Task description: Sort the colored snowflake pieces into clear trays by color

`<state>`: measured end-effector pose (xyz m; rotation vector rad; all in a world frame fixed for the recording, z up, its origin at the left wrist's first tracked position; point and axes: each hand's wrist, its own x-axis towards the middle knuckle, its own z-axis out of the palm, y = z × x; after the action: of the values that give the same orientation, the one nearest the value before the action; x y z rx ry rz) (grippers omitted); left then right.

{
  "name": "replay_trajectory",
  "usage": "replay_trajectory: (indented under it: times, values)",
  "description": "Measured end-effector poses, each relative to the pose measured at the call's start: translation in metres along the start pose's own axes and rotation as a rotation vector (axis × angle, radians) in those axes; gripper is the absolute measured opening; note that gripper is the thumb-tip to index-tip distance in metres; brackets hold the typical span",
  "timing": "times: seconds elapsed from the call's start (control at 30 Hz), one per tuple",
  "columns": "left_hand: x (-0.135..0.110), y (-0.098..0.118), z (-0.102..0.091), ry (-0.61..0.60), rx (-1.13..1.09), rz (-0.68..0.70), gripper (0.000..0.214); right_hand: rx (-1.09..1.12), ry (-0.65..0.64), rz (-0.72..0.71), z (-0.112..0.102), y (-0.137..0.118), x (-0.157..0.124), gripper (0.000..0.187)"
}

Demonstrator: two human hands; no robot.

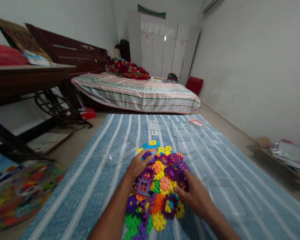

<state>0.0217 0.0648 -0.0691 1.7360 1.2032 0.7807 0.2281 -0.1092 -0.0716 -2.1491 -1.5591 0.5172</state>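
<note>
A heap of colourful plastic interlocking pieces (164, 183) lies on a blue striped cloth (95, 160). It mixes yellow, orange and green notched discs with purple square frames. My left hand (139, 164) rests on the heap's left upper side, thumb and fingers apart, by a purple disc and a purple window-shaped piece (143, 186). On the right side, my right hand (193, 190) touches the heap with its thumb stretched away from the fingers. Its fingers reach over dark purple pieces (183, 178), and their tips are partly hidden.
Clear plastic packaging (120, 153) lies left of the heap, with more clear sheets to the right. A red-and-white label (196, 122) sits near the far edge. Beyond stands a bed (140, 95). At the left are a sewing-machine table (27, 73) and a bag of colourful pieces (27, 193).
</note>
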Motion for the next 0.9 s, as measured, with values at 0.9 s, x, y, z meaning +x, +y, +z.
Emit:
replay_trajectory:
  times: [0.9]
  values:
    - [0.000, 0.065, 0.017, -0.272, -0.176, 0.014, 0.045, 0.972, 0.222, -0.271, 0.053, -0.038, 0.098, 0.068]
